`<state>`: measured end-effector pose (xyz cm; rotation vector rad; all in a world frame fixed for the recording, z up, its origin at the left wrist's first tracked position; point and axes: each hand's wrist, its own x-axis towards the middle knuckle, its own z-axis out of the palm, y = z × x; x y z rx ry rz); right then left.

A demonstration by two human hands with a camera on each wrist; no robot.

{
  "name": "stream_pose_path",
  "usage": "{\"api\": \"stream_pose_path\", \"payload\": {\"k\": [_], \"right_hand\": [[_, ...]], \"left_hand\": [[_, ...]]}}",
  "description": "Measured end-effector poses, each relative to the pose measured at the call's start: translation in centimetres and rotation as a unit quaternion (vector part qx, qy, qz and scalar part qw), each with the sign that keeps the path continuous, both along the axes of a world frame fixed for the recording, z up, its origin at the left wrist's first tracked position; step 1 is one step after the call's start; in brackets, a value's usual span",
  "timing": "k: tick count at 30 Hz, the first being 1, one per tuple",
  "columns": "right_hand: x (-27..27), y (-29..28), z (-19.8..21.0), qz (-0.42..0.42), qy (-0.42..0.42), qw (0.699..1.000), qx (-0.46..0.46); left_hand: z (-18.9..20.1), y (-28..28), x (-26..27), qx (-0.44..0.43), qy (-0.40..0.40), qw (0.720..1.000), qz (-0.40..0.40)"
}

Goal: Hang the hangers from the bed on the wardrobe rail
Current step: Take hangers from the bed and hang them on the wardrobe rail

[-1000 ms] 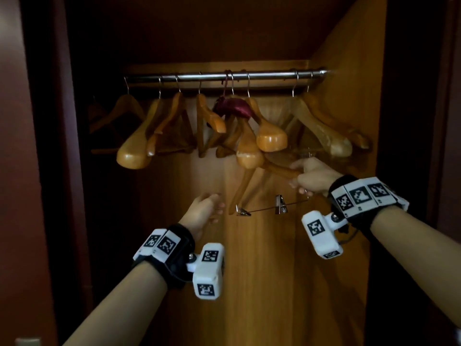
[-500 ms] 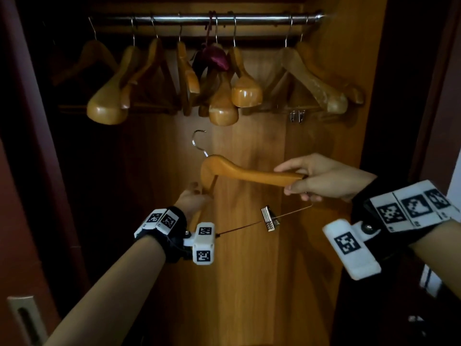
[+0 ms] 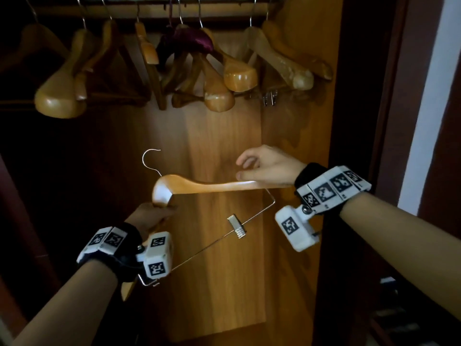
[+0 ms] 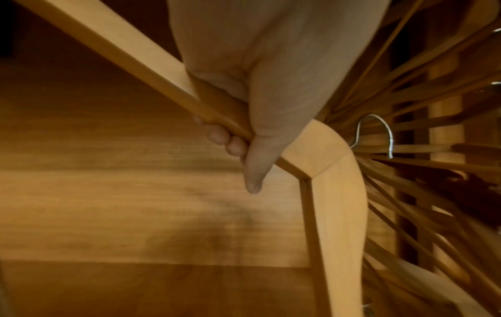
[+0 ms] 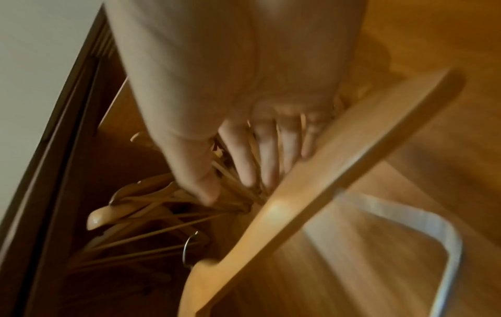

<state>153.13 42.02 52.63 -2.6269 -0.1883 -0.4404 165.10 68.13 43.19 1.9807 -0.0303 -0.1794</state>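
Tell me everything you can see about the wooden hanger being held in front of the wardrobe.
The wooden hanger is honey-coloured and glossy, with a curved shoulder bar, a thin metal hook pointing up, and a wire lower bar carrying a small metal clip. It is turned so that one arm points down toward the person. It is below the rail, not hung. The left hand grips the near arm just below the neck; the right hand rests on the far arm with fingers relaxed.

The right hand (image 3: pixel 268 168) lets go of the wooden hanger (image 3: pixel 212 187); its fingers now lie loose above the arm it pinched before. The left hand (image 3: pixel 152 217) now holds the hanger alone, a bit lower.
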Motion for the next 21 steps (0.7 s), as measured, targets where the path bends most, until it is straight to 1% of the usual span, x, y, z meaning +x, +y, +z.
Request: {"api": "stream_pose_path", "payload": {"k": [2, 3, 7, 8, 11, 13, 15, 18, 21], "right_hand": [[0.2, 0.5, -0.7, -0.002, -0.056, 0.998, 0.035], [0.2, 0.9, -1.1, -0.001, -0.069, 0.997, 0.033], [0.2, 2.6, -3.6, 0.023, -0.088, 0.994, -0.055], [0.2, 3.0, -4.4, 0.041, -0.071, 0.995, -0.054], [0.6, 4.7, -6.8, 0.1, 0.059, 0.993, -0.015], [1.0, 6.1, -8.4, 0.115, 0.11, 0.987, -0.002], [1.0, 7.4, -9.6, 0.115, 0.134, 0.984, 0.003], [0.7, 8.7, -10.5, 0.122, 0.154, 0.978, 0.064], [0.2, 8.4, -10.3, 0.122, 0.14, 0.976, 0.111]], "left_hand": [[0.3, -0.4, -0.6, -0.001, 0.021, 0.999, -0.026], [0.5, -0.7, -0.9, -0.004, 0.033, 0.999, -0.041], [1.4, -1.3, -2.1, 0.017, 0.054, 0.995, -0.085], [1.5, -1.4, -2.3, 0.029, 0.061, 0.993, -0.096], [1.3, -2.0, -3.4, 0.04, 0.084, 0.989, -0.114], [1.1, -2.9, -4.0, 0.0, 0.097, 0.987, -0.131], [1.0, -4.0, -4.2, -0.044, 0.107, 0.984, -0.132], [1.5, -5.4, -4.7, -0.108, 0.134, 0.979, -0.105], [1.9, -6.2, -4.9, -0.157, 0.145, 0.973, -0.088]]}}
